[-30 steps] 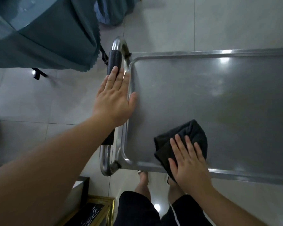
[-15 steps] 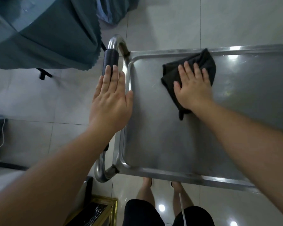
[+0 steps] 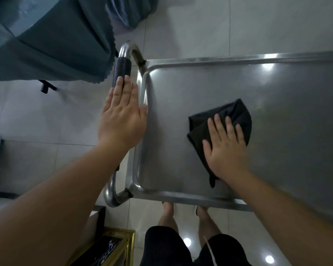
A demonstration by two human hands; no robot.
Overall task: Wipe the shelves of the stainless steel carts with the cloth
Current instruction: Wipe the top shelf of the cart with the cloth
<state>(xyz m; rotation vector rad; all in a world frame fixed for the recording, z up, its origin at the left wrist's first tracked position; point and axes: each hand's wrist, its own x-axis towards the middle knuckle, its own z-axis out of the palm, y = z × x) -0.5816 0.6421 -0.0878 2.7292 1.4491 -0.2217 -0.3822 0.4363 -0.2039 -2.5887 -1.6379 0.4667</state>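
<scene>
The black cloth [image 3: 225, 120] lies folded on the top shelf [image 3: 277, 112] of the steel cart, in its left half and a little nearer the person than the middle. The right hand [image 3: 226, 146] lies flat on the cloth with straight, slightly spread fingers, pressing it against the metal; a narrow corner of the cloth trails out beneath the wrist toward the near rim. The left hand [image 3: 123, 116] is also flat with fingers straight and together, resting on the cart's handle [image 3: 122, 69] at the left end, its fingertips on the black grip and its thumb at the shelf's raised rim. Ceiling lights glint on the shelf. Past the handle hangs a teal tablecloth [image 3: 52, 41] over the pale tiled floor [image 3: 46, 120]. Below the near rim show the person's bare legs and dark shorts [image 3: 165, 248], beside a gold-framed stand [image 3: 112, 246].
</scene>
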